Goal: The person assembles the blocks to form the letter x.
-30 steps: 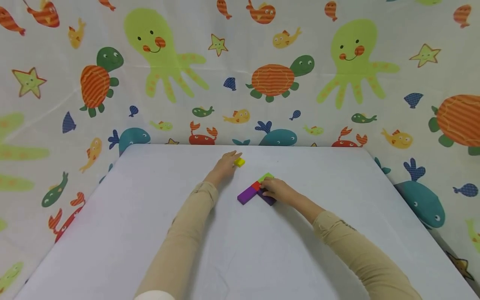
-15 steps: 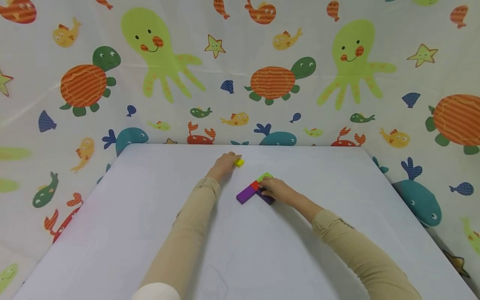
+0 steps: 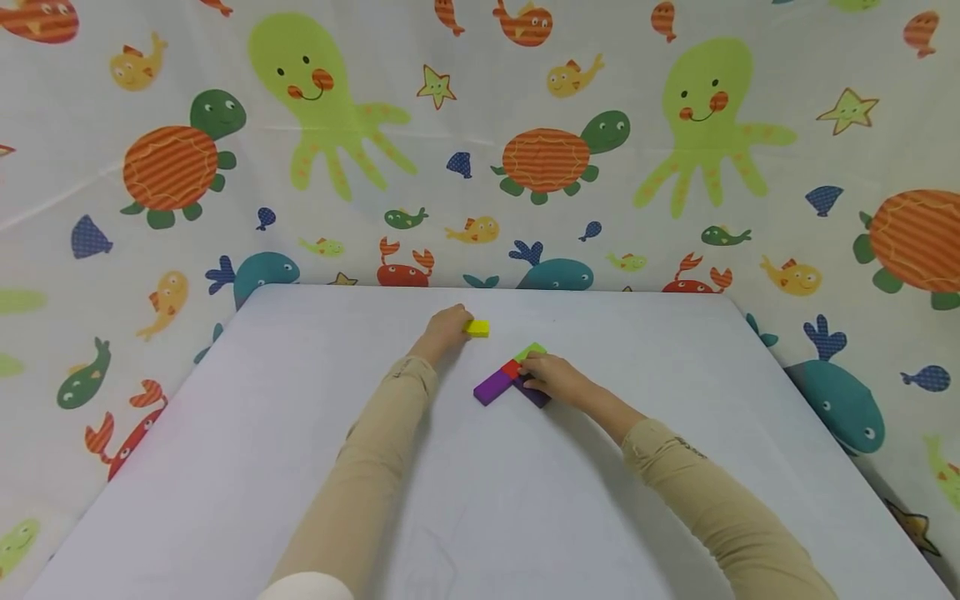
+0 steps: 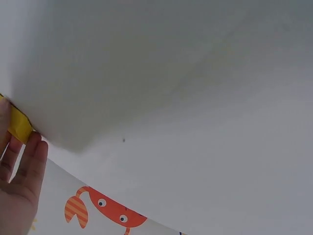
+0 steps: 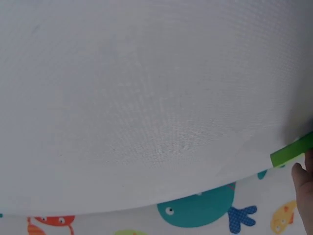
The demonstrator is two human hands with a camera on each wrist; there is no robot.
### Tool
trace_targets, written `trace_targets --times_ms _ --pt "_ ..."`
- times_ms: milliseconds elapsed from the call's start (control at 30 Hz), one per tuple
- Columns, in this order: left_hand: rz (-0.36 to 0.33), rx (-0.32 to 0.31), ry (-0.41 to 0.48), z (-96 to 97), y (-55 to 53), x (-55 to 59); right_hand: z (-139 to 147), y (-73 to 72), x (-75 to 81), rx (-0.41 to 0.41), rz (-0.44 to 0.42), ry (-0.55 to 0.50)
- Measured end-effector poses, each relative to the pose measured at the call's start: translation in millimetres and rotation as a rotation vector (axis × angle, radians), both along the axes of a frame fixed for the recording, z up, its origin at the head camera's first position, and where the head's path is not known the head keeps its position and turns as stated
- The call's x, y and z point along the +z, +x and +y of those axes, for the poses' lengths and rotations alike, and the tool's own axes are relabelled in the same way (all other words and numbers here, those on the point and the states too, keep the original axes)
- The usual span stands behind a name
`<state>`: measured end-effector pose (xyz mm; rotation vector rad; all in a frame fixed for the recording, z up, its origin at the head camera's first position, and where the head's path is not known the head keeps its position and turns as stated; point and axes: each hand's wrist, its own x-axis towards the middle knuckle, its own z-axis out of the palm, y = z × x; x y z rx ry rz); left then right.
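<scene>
My left hand (image 3: 447, 325) pinches a small yellow block (image 3: 478, 328) near the far edge of the table; in the left wrist view the thumb and fingers hold the yellow block (image 4: 19, 126) at the left side. My right hand (image 3: 555, 379) has its curled fingers on a dark purple block (image 3: 537, 395), its fingertips right at a small red block (image 3: 511, 369). A purple block (image 3: 492, 387) and a light green block (image 3: 532, 352) lie in line on either side of the red one. In the right wrist view the green block (image 5: 291, 151) shows beside the right fingers.
A white-covered table (image 3: 300, 400) lies under both hands. Behind it hangs a white cloth (image 3: 465, 108) printed with sea animals, which also runs along both sides.
The left fingers have drawn in and turned the yellow block from slanted to nearly straight along the far table edge. The right hand and the blocks by it have stayed in place.
</scene>
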<state>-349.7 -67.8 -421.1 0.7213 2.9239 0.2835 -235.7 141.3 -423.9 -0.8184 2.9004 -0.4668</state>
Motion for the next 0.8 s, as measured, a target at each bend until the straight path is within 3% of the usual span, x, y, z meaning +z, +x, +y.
trace_targets --times_ms 433,600,800 --pt "-0.088 0.101 0.233 -11.0 3.4 9.5 0.4 -0.4 -0.4 0.011 0.009 -0.004" --pt "-0.044 0.118 0.318 -19.7 3.0 11.3 0.3 1.0 0.0 0.003 0.026 -0.013" --pt "-0.013 0.107 0.341 -32.2 5.3 17.5 -1.4 3.0 -2.6 -0.01 0.026 -0.021"
